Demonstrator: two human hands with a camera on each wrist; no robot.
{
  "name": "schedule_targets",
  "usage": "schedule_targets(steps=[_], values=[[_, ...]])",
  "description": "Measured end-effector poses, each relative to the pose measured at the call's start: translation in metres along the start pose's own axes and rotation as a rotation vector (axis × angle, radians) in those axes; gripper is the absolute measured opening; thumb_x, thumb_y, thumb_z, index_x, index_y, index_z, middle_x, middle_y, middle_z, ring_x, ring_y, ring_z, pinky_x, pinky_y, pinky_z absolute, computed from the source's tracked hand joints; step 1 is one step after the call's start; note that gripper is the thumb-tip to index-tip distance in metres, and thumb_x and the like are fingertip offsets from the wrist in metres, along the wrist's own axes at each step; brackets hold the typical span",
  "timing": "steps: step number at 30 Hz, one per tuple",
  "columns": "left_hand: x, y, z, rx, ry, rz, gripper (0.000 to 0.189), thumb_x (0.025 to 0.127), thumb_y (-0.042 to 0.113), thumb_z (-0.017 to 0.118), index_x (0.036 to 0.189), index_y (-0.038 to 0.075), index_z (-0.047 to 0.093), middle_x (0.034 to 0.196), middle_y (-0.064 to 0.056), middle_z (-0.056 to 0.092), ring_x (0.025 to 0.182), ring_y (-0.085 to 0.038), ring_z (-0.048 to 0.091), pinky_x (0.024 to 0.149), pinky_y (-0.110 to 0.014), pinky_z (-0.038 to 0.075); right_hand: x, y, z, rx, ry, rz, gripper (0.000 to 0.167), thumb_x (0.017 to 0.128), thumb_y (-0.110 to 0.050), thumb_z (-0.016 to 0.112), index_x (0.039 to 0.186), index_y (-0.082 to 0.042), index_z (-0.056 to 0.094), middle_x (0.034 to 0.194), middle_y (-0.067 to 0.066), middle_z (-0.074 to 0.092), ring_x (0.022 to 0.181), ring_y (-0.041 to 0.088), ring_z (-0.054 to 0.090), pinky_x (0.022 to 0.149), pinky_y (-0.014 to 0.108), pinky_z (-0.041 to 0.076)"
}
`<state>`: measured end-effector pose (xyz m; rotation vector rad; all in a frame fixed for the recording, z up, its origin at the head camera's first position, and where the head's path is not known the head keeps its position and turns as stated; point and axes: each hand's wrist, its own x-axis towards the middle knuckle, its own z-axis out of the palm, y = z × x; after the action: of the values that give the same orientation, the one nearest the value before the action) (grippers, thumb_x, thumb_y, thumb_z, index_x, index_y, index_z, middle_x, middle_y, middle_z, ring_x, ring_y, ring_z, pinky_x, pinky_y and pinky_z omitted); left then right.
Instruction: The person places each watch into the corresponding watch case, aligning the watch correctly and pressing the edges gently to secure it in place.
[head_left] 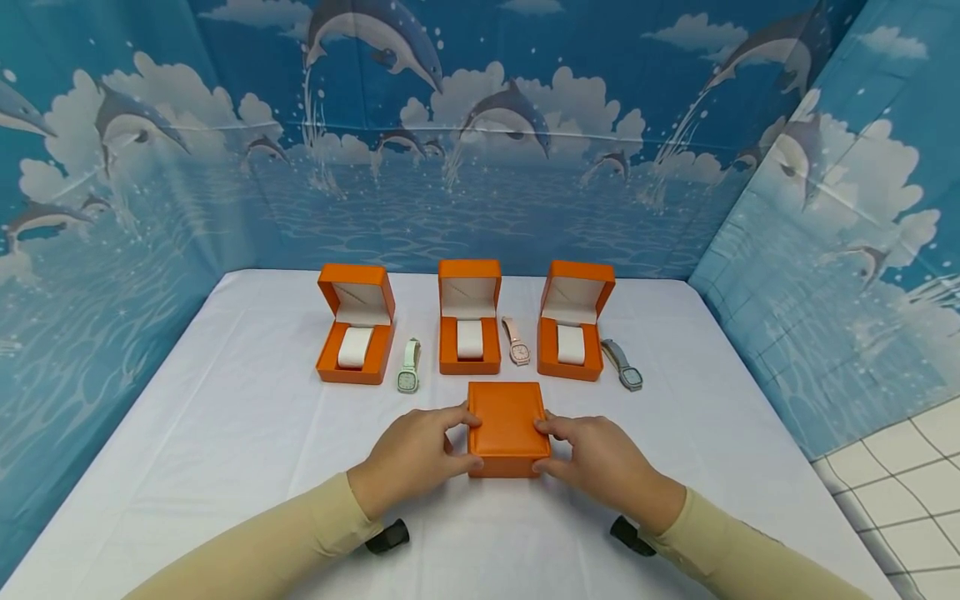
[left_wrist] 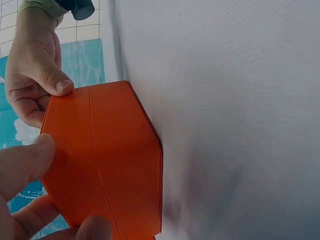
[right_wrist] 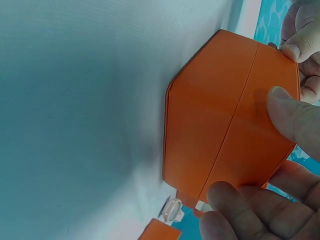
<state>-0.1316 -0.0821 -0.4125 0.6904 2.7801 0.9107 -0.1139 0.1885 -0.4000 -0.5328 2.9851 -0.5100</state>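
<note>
White cloth [head_left: 225, 467] covers the table where this person works, tan sleeves [head_left: 285, 533] reaching in from the near edge. A black object [head_left: 387, 537] shows beside each wrist, 2 in all, partly hidden.

Both hands grasp the same box. The left hand [head_left: 422, 442] pinches its left side, thumb low near the front corner and a finger along the lid's edge; the right hand [head_left: 596, 454] mirrors that grip on the right. Thumb and fingers are parted only as far as the box needs.

The closed orange box [head_left: 507, 425] is near the table's middle, lid down, smooth and flat on top. From the wrists I see its sloping walls meet at a thin seam. Its inside is hidden, some fingers are cut off in the left wrist view, and I can't tell whether its base touches the cloth.

Beyond lie 3 watches: pale green [head_left: 408, 367], pink [head_left: 517, 342] and grey-blue [head_left: 622, 365], their dials too small to read. Alongside them, 3 open boxes [head_left: 469, 368] stand with lids raised, each with a white cushion [head_left: 469, 339]. Behind hangs a blue dolphin curtain [head_left: 480, 208].
</note>
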Motion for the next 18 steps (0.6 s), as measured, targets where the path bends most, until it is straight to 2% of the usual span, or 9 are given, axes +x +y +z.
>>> schedule_targets(steps=[4, 6, 8, 11, 18], values=[[-0.0002, 0.0004, -0.0005, -0.002, -0.002, 0.0, 0.048, 0.088, 0.039, 0.086, 0.131, 0.024, 0.073, 0.107, 0.004, 0.077, 0.071, -0.002, 0.057, 0.063, -0.024, 0.046, -0.0003, 0.0, -0.0006, -0.005, 0.003, -0.004, 0.057, 0.082, -0.036, 0.091, 0.133, -0.016, 0.074, 0.131, 0.002, 0.076, 0.096, 0.015, 0.074, 0.09, 0.039, 0.063], [-0.0002, 0.0007, -0.0007, 0.0, -0.005, 0.001, 0.048, 0.088, 0.039, 0.086, 0.131, 0.024, 0.073, 0.12, 0.003, 0.077, 0.071, -0.001, 0.056, 0.064, -0.023, 0.047, -0.0007, 0.0002, -0.0009, -0.004, -0.001, -0.002, 0.058, 0.083, -0.037, 0.091, 0.134, -0.016, 0.074, 0.13, 0.002, 0.076, 0.095, 0.014, 0.073, 0.089, 0.039, 0.063], [-0.0001, 0.001, -0.0013, 0.005, -0.008, 0.004, 0.048, 0.088, 0.039, 0.085, 0.132, 0.023, 0.073, 0.135, 0.0, 0.073, 0.073, -0.001, 0.057, 0.065, -0.023, 0.048, -0.001, 0.0007, -0.0015, 0.001, -0.009, 0.001, 0.057, 0.084, -0.037, 0.09, 0.134, -0.016, 0.074, 0.129, 0.001, 0.076, 0.095, 0.014, 0.073, 0.089, 0.039, 0.063], [-0.0001, 0.0017, -0.003, 0.021, -0.015, 0.013, 0.048, 0.09, 0.039, 0.084, 0.133, 0.022, 0.072, 0.15, -0.003, 0.064, 0.078, -0.002, 0.062, 0.07, -0.023, 0.051, -0.0011, 0.0021, -0.0032, 0.018, -0.028, 0.002, 0.056, 0.085, -0.037, 0.089, 0.135, -0.016, 0.073, 0.125, -0.001, 0.077, 0.095, 0.013, 0.072, 0.089, 0.039, 0.062], [0.0004, 0.0024, -0.0077, 0.065, -0.033, 0.045, 0.047, 0.091, 0.039, 0.082, 0.133, 0.02, 0.072, 0.15, -0.003, 0.063, 0.092, -0.01, 0.071, 0.084, -0.031, 0.058, 0.0, 0.0095, -0.0073, 0.051, -0.071, -0.026, 0.052, 0.089, -0.034, 0.086, 0.137, -0.018, 0.071, 0.122, -0.007, 0.077, 0.099, 0.013, 0.07, 0.09, 0.038, 0.062]])
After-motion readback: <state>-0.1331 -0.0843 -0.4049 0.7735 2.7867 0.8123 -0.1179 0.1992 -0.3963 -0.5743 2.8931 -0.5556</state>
